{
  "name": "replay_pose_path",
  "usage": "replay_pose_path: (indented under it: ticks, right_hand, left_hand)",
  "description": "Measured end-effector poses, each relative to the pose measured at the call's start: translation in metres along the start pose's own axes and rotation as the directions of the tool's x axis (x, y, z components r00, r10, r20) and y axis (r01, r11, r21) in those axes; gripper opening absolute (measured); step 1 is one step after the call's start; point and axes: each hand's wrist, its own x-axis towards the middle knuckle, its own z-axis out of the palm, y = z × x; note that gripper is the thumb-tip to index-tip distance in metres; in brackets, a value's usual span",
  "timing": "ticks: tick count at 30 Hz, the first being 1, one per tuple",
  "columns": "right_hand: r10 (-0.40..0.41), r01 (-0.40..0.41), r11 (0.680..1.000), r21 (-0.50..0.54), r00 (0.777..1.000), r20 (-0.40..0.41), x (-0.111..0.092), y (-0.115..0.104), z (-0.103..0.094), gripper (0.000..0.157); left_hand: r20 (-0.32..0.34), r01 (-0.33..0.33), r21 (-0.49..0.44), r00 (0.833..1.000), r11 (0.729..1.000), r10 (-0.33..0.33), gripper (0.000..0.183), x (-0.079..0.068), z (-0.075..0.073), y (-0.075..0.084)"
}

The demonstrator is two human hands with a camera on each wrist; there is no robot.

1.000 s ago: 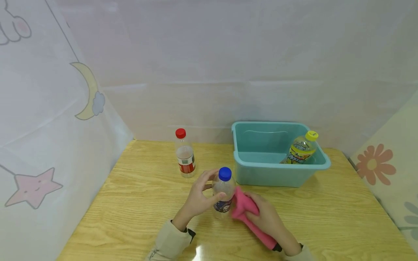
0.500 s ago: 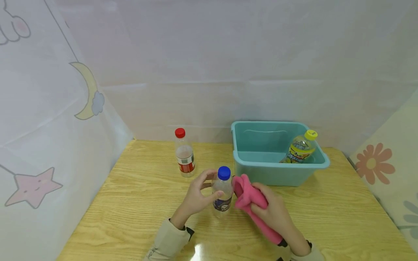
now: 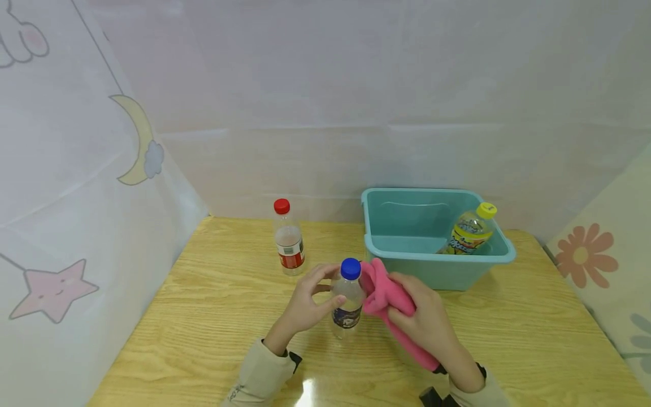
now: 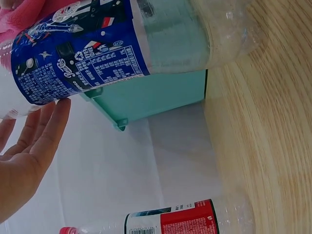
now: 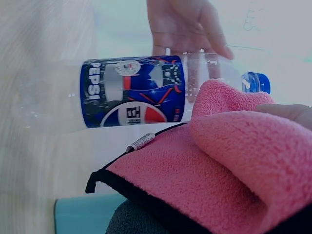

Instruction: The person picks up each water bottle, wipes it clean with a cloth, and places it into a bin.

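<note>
A clear Pepsi bottle point(image 3: 348, 302) with a blue cap and dark blue label stands upright on the table. My left hand point(image 3: 308, 302) holds it by its upper part, thumb in front and fingers behind. In the left wrist view the fingers point(image 4: 48, 129) touch it near the label's top edge. Bunched in my right hand point(image 3: 424, 316) is a pink fleece towel point(image 3: 389, 297) with black edging. The towel lies against the bottle's upper right side, just below the cap. In the right wrist view the towel point(image 5: 234, 151) covers most of my right hand.
Behind and left stands a clear bottle point(image 3: 290, 243) with a red cap. A teal bin point(image 3: 417, 271) sits at the back right, holding a tilted bottle point(image 3: 469, 233) with a yellow cap. White printed sheeting point(image 3: 325, 113) hangs behind the wooden table point(image 3: 213, 316).
My right hand has moved the towel up along the bottle's right side, from label height to near the cap. The left hand and bottle have barely moved.
</note>
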Motion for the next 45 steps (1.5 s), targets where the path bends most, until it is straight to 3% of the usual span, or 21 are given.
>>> replay_pose_path:
  ticks: [10,22,30,45]
  right_hand:
    - [-0.055,0.054,0.998,-0.026,0.999,-0.003,0.006,-0.006,-0.003,0.056]
    - [-0.200,0.201,0.977,-0.073,0.980,0.024,0.010,-0.014,-0.003,0.064]
    - [-0.183,0.186,0.978,-0.094,0.982,0.035,0.008,-0.019,0.004,0.063]
    - [-0.070,0.075,0.990,-0.120,0.996,0.046,-0.002,-0.019,0.018,0.060]
  left_hand:
    - [0.017,-0.024,-0.029,1.000,0.999,0.024,0.046,0.000,0.000,-0.003]
    - [0.018,-0.013,-0.030,1.000,0.999,0.014,0.045,0.000,0.000,-0.004]
    - [0.011,-0.020,-0.034,1.000,0.999,0.020,0.045,0.000,-0.001,-0.003]
    - [0.015,-0.029,-0.045,0.999,0.999,0.029,0.045,-0.001,-0.001,-0.006]
